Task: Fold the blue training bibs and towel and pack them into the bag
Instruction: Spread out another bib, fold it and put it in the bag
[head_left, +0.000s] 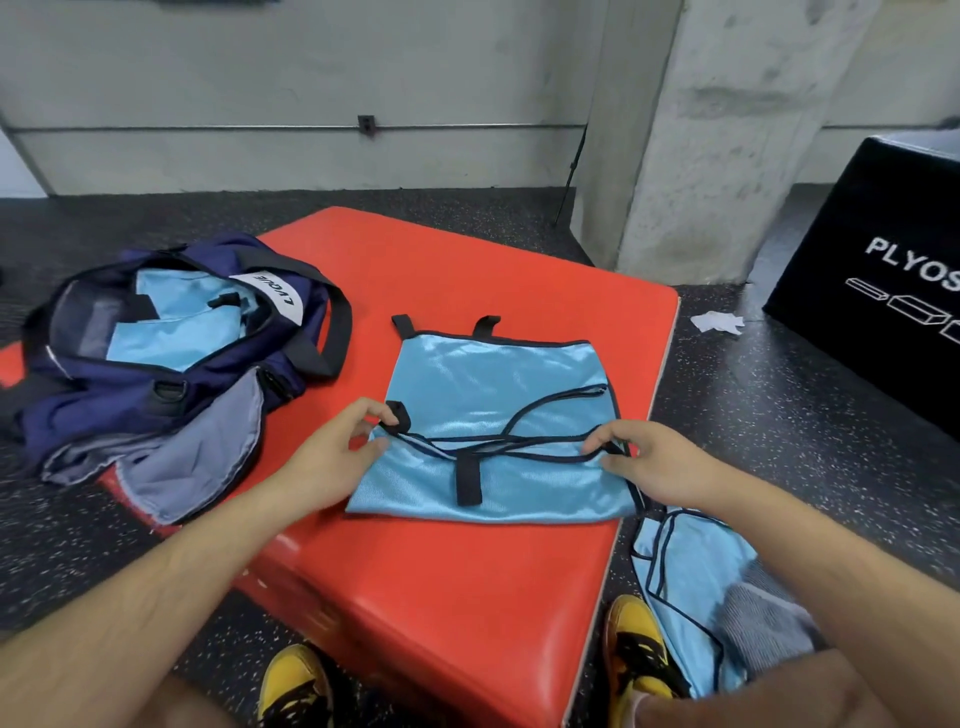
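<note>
Currently pinching opposite ends of the crosswise fold on blue bib (493, 384) with left hand (332, 457) and right hand (644, 462), equally near; bag (104, 395) off leftward.

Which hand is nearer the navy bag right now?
Left. The left hand pinches the bib at its left edge, beside the navy bag; the right hand grips its right edge, across the bib from the bag.

The black box (883, 208) runs off the right edge, its lettering cut short. The rim of the bag (156, 410) hides much of the blue bibs (171, 332) inside.
</note>
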